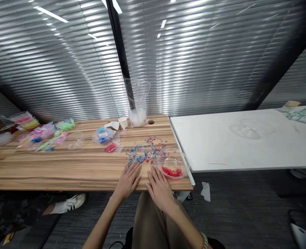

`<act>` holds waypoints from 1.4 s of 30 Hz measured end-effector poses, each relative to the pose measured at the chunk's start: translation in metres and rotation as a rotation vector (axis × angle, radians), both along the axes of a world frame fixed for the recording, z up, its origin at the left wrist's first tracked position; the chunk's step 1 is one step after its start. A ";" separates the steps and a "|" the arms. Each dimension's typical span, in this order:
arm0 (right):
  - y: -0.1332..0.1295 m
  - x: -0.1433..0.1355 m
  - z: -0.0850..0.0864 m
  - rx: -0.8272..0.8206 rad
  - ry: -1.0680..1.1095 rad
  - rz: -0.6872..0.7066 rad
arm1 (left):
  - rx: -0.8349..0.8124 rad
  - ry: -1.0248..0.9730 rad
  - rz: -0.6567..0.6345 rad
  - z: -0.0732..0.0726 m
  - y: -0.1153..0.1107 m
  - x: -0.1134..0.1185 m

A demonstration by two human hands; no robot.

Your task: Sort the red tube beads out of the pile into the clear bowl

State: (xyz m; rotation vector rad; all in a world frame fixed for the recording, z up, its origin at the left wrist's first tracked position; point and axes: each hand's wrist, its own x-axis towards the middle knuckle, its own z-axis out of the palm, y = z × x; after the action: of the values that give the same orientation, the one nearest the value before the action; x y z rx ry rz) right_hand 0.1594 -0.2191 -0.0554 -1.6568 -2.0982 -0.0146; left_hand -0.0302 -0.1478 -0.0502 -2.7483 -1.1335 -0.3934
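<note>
Both my hands lie flat near the front edge of the wooden table (72, 169). My left hand (128, 180) has its fingers stretched out, the tips at the near edge of a scatter of small blue and red pieces (145, 153). Spread fingers also show on my right hand (159, 186), which rests just left of a clear plastic dish (186, 165) with red pieces (172, 171) inside. Neither hand holds anything. A small bag of red pieces (110, 147) lies beyond my left hand, to its left.
At the back stand a paper cup (123, 122) and a clear bag of white material (137, 117). Colourful packets (45, 132) lie at the left. A white table (215, 145) adjoins on the right, bearing clear plastic. Another person's shoe (75, 202) shows below left.
</note>
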 end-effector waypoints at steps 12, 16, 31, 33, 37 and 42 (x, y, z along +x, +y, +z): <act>0.001 -0.001 -0.003 0.044 -0.022 -0.015 | -0.004 -0.032 -0.059 0.002 -0.005 0.022; 0.001 -0.002 -0.004 0.056 -0.023 -0.013 | -0.073 -0.066 -0.076 0.000 -0.007 0.028; 0.001 -0.002 -0.002 0.087 -0.014 -0.013 | -0.255 -0.170 -0.052 0.003 -0.008 0.026; 0.001 -0.002 -0.003 0.086 -0.014 -0.011 | -0.255 -0.177 -0.057 0.002 -0.008 0.026; 0.001 -0.002 -0.003 0.086 -0.009 -0.012 | -0.262 -0.175 -0.063 0.004 -0.008 0.026; 0.001 -0.002 -0.002 0.083 0.000 -0.015 | -0.259 -0.161 -0.067 0.006 -0.008 0.026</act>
State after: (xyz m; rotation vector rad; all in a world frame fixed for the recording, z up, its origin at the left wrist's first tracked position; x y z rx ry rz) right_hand 0.1570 -0.2181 -0.0578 -1.6238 -2.0567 -0.1058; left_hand -0.0044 -0.1561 -0.0440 -3.0331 -1.2092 -0.5180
